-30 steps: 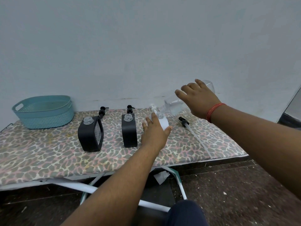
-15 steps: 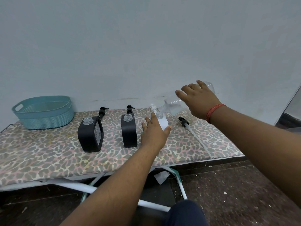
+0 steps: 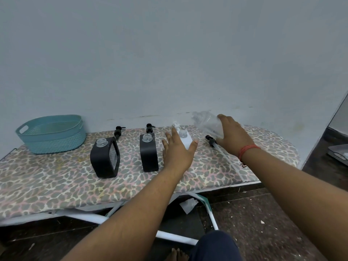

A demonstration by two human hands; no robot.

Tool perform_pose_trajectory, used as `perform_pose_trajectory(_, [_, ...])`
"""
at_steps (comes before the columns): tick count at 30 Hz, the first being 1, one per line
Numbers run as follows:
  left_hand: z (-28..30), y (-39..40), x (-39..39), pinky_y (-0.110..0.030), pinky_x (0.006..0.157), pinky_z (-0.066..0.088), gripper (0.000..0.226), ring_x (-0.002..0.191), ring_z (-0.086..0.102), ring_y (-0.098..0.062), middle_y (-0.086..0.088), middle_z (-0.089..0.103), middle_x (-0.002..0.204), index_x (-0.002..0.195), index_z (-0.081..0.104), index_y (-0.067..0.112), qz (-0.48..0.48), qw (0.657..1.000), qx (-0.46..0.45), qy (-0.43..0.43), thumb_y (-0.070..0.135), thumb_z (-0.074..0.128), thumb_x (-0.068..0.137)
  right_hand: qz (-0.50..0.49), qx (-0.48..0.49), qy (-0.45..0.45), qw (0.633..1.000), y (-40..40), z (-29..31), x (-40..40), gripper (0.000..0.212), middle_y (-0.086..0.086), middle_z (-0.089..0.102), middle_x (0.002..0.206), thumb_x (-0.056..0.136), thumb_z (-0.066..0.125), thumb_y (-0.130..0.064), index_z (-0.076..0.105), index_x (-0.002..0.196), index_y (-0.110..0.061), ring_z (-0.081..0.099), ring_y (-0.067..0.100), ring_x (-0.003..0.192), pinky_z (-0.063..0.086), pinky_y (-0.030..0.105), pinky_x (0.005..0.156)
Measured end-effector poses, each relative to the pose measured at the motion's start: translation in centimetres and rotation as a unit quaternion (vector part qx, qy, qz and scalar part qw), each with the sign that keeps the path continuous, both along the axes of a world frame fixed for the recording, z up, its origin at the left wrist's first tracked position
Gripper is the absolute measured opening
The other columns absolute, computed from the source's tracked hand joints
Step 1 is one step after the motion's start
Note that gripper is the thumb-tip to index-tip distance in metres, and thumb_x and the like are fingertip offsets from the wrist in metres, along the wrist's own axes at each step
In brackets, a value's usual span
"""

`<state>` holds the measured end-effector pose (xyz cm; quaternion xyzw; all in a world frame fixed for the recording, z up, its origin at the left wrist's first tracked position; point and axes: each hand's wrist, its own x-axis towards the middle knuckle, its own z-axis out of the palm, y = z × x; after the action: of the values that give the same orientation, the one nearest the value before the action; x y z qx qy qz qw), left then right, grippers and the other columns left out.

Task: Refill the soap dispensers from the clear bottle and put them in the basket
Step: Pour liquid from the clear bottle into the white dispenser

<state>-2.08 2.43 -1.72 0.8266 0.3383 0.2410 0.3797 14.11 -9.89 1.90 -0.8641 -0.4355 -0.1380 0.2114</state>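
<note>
The right hand (image 3: pixel 232 135) grips the clear bottle (image 3: pixel 206 123), tilted with its neck toward 10 o'clock, above the worktop (image 3: pixel 56 178). The left hand (image 3: pixel 178 149) cups the white dispenser (image 3: pixel 185 140) (fingers extended, thumb on its right side). Two black dispensers (image 3: pixel 105 157) (image 3: pixel 149 152) stand uncapped at 9 o'clock of it. The teal basket (image 3: pixel 51 136) sits at far 9 o'clock.
</note>
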Motion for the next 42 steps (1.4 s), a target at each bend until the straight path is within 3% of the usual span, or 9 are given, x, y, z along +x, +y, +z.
perform_pose_trajectory(5, [0.5,-0.8,-0.3,-0.046,0.126,0.004,0.090,0.156,-0.013,-0.023,0.000,-0.015,0.170,0.161,-0.011,0.029,-0.020,0.998,0.045,-0.046,0.061,0.045,0.099,-0.025,0.183,0.143,0.972,-1.2,-1.0,1.1,0.067,0.006,0.051,0.124,0.078,0.077,-0.022,0.042,0.134,-0.019,0.051,0.019,0.098,0.042,0.031,0.078])
perform_pose_trajectory(14, [0.4,-1.4,-0.5,-0.045,0.126,0.001,0.082,0.156,-0.014,-0.021,0.001,-0.016,0.170,0.161,-0.009,0.029,-0.021,0.995,0.084,-0.058,0.058,0.040,0.102,-0.055,0.361,0.305,0.880,-2.4,-1.7,1.2,0.072,-0.004,0.056,0.126,0.078,0.081,-0.030,0.040,0.136,-0.021,0.058,0.016,0.113,0.048,0.031,0.089])
perform_pose_trajectory(21, [-0.6,-1.1,-0.6,-0.046,0.125,0.005,0.082,0.156,-0.014,-0.020,0.000,-0.012,0.171,0.161,-0.007,0.029,-0.012,0.995,0.068,-0.068,0.058,0.040,0.102,-0.016,0.325,0.292,0.899,0.6,-2.1,-1.6,0.072,-0.002,0.056,0.128,0.077,0.081,-0.031,0.041,0.135,-0.019,0.057,0.013,0.110,0.048,0.027,0.089])
perform_pose_trajectory(24, [-0.9,-1.0,-0.9,-0.045,0.125,0.005,0.082,0.156,-0.014,-0.018,-0.001,-0.011,0.171,0.161,-0.008,0.029,-0.013,0.995,0.064,-0.070,0.059,0.039,0.102,-0.014,0.312,0.300,0.901,1.2,-3.2,-2.4,0.066,0.000,0.055,0.129,0.079,0.081,-0.029,0.041,0.131,-0.019,0.057,0.003,0.098,0.042,0.007,0.073])
perform_pose_trajectory(26, [-1.3,-1.1,-1.1,-0.042,0.124,0.004,0.083,0.156,-0.014,-0.017,-0.001,-0.012,0.171,0.161,-0.010,0.029,-0.013,0.996,0.058,-0.069,0.060,0.038,0.101,-0.016,0.303,0.307,0.902,1.2,-4.1,-2.9,0.063,0.000,0.055,0.128,0.080,0.080,-0.030,0.041,0.128,-0.020,0.055,-0.002,0.093,0.040,0.007,0.070])
perform_pose_trajectory(30, [-1.7,-1.5,-1.4,-0.041,0.123,0.006,0.082,0.156,-0.015,-0.016,0.001,-0.013,0.170,0.161,-0.011,0.030,-0.016,0.997,0.047,-0.060,0.058,0.039,0.102,-0.016,0.302,0.298,0.905,1.2,-5.4,-3.8,0.065,-0.003,0.054,0.127,0.081,0.080,-0.031,0.041,0.131,-0.020,0.052,0.008,0.106,0.039,0.016,0.079])
perform_pose_trajectory(34, [-2.0,-1.9,-1.6,-0.039,0.124,0.003,0.083,0.156,-0.014,-0.015,0.001,-0.015,0.170,0.162,-0.011,0.029,-0.025,0.997,0.034,-0.066,0.056,0.040,0.102,-0.014,0.313,0.310,0.897,1.3,-6.0,-4.3,0.064,-0.011,0.050,0.120,0.079,0.082,-0.028,0.039,0.126,-0.025,0.049,0.005,0.110,0.034,0.001,0.075])
perform_pose_trajectory(39, [-2.1,-2.4,-2.2,-0.038,0.124,0.005,0.082,0.155,-0.014,-0.014,0.002,-0.015,0.170,0.161,-0.012,0.028,-0.028,0.997,0.030,-0.068,0.055,0.040,0.103,-0.040,0.323,0.303,0.896,0.7,-7.2,-4.6,0.087,-0.001,0.045,0.143,0.075,0.085,-0.032,0.032,0.142,-0.018,0.048,0.016,0.126,0.040,0.028,0.100])
perform_pose_trajectory(42, [-1.9,-2.6,-2.8,-0.034,0.122,0.002,0.081,0.155,-0.014,-0.013,0.002,-0.015,0.170,0.162,-0.011,0.027,-0.027,0.997,0.032,-0.064,0.055,0.038,0.104,-0.081,0.333,0.286,0.895,0.0,-7.4,-5.1,0.096,0.003,0.034,0.156,0.076,0.083,-0.041,0.025,0.151,-0.020,0.034,0.023,0.143,0.032,0.037,0.114])
